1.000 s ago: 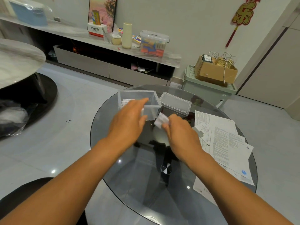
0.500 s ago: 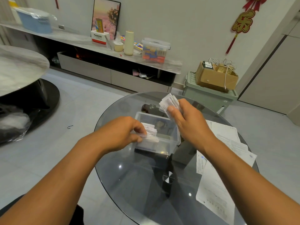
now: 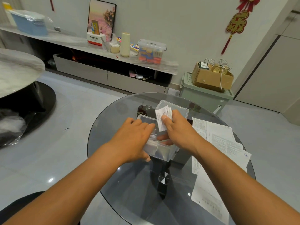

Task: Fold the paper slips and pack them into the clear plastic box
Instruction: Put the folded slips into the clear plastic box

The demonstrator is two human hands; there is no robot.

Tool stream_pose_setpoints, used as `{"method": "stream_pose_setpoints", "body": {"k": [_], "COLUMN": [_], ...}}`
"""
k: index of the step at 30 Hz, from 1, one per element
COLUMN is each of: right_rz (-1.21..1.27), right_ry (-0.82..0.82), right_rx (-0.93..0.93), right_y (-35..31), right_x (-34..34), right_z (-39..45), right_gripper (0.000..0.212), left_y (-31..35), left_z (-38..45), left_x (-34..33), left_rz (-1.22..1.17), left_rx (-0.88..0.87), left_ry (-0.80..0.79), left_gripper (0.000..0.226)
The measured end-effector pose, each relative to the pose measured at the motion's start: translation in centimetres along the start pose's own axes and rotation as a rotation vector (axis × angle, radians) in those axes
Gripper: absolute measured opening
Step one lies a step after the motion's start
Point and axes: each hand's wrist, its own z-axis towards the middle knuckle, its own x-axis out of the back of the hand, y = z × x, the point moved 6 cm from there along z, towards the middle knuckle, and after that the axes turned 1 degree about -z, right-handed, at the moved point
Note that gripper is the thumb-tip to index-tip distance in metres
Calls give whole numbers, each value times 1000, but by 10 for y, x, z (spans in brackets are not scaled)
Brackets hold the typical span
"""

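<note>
The clear box [image 3: 162, 151] sits open on the glass table [image 3: 113, 184], right under both hands, its long side running roughly away from the person and a little to the left. The left hand [image 3: 131, 142] lies over the near left part of the box, fingers reaching in over the rim; they seem to be pressing down on the folded slips already inside [image 3: 151, 144], though I cannot tell whether they grip any of them. The right hand [image 3: 178, 132] holds a small bundle of folded slips [image 3: 163, 118] pinched between thumb and fingers, standing up on edge just above the far right part of the box. So the bundle is directly over where it has to go: the move ahead looks like a short drop, straight down beside the slips the left hand is keeping back. The lid [image 3: 177, 108] lies just behind the box. Larger unfolded sheets [image 3: 224, 143] wait on the right side of the table, nearer the right hand
</note>
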Motion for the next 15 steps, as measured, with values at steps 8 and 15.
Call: {"method": "stream_pose_setpoints", "body": {"k": [8,15], "right_rz": [-221,-951], "right_ry": [94,34], "right_rx": [96,395], "right_y": [-5,-18], "right_x": [10,-7], "right_z": [0,9], "right_gripper": [17,17], "left_y": [-1,0], "left_z": [8,13], "left_x": [-3,-8], "left_rz": [54,-41], "left_rx": [17,25], "left_ry": [-88,-126], "left_gripper": [61,56]}}
